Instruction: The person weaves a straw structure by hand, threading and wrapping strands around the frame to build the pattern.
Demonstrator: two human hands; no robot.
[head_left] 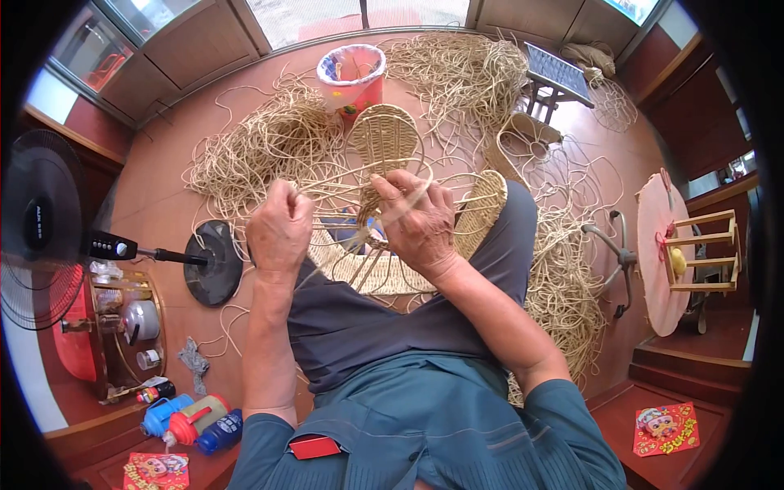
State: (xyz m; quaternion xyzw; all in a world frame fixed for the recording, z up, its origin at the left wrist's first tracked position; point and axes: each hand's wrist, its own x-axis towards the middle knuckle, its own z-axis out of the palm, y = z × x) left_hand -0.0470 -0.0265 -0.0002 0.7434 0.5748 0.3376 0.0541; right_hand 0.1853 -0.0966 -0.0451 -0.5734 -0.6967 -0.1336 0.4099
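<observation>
A partly woven piece of pale straw cord [380, 273] lies across my lap, with oval woven panels rising at the middle [384, 135] and at the right [482, 214]. Above its left part, my left hand [280, 229] is closed in a fist around strands of cord that run to the right. My right hand [415, 216] pinches cord at the base of the middle panel, and a loop of cord arcs over its fingers. Loose strands hang down between the two hands. The fingertips of my left hand are partly hidden.
Heaps of loose cord lie at the left [269, 143], back [465, 73] and right [567, 278]. A lined red bin [353, 77] stands ahead. A fan [41, 220] is at far left, near bottles [192, 420]. A small stool [559, 73] stands back right.
</observation>
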